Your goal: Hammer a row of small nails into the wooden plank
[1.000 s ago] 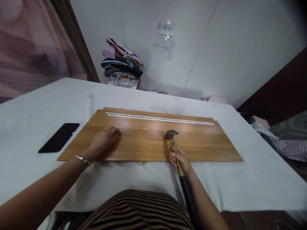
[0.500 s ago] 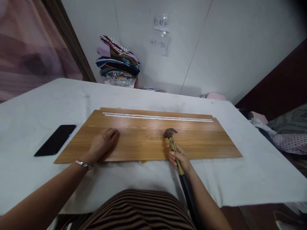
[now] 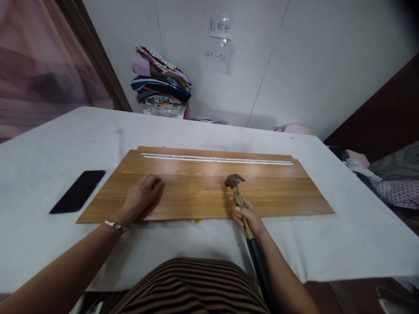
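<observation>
My right hand [image 3: 246,217] is wrapped round the yellow-green upper handle of a claw hammer [image 3: 236,192]. Its rusty head is just above or resting on a wood-grained board [image 3: 183,204]; I cannot tell which. The hammer's black lower grip runs back past my forearm. Over the left part of the board, my left hand [image 3: 142,194] is closed, thumb and fingers pinched together; whatever they hold is hidden or too small to name. Between my hands, several small nail-like specks [image 3: 211,187] stand in a row. Two white strips with printed marks [image 3: 216,160] lie along the board's far edge.
A black phone [image 3: 77,192] lies left of the board on the white-covered table [image 3: 98,135]. Folded clothes [image 3: 162,85] are stacked against the wall at the back. Handwritten paper notes [image 3: 218,59] hang on the wall. More fabric [image 3: 397,194] is piled beyond the table's right edge.
The view has shifted very slightly, so the board and hammer appear a little further right. Both hands keep nearly the same pose and place over the board.
</observation>
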`<state>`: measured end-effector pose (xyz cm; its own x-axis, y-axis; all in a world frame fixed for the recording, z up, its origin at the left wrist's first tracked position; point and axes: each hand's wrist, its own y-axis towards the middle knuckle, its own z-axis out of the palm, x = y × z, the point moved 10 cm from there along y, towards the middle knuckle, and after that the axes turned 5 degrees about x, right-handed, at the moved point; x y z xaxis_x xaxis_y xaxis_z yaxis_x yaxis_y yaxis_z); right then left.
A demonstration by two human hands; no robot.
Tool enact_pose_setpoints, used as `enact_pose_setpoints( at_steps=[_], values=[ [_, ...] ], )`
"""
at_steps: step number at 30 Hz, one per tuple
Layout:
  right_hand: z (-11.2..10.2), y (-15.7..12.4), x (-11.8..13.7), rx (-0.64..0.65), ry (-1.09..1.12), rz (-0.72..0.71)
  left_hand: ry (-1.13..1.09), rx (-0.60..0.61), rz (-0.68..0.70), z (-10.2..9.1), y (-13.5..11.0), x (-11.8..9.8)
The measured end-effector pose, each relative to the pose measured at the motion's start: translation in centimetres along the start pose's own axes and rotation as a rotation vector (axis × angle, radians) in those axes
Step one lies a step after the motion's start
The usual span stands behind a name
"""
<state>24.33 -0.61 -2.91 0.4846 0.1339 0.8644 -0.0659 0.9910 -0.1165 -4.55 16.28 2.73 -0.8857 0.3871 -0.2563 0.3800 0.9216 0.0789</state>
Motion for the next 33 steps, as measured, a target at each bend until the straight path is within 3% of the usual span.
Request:
enact_pose_setpoints(
  at_steps=[9,16,33],
  values=[
    [-0.1,0.1,-0.1,-0.002,0.011,-0.001,-0.004,0.022,-0.038,0.0,0.0,0.2],
    [0.0,0.2,0.1,0.000,0.016,-0.015,0.044,-0.080,-0.076,-0.5,0.1,0.9],
    [0.5,0.0,0.1,0.004,0.009,0.017,-0.009,-0.086,-0.184,-0.4,-0.2,2.3]
  ],
)
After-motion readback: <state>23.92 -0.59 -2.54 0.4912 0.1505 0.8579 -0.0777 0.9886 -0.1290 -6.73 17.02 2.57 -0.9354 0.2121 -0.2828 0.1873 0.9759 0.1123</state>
